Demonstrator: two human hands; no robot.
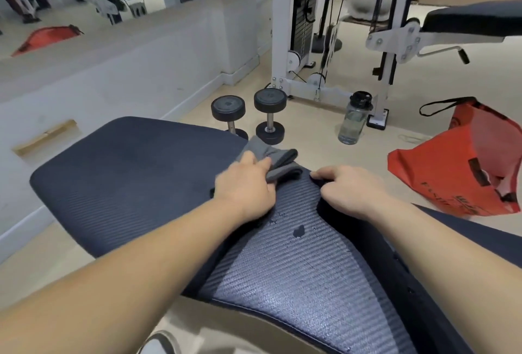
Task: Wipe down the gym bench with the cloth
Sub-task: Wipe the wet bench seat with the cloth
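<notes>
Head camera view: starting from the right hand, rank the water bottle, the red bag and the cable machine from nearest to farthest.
From the right hand:
1. Water bottle, on the floor just beyond it.
2. Red bag, on the floor to its right.
3. Cable machine, far back.
Bottle and bag are fairly close to call.

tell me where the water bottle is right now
In the head view, the water bottle stands upright on the floor right of centre, beyond the bench, between the two dumbbells and the red bag.
</notes>
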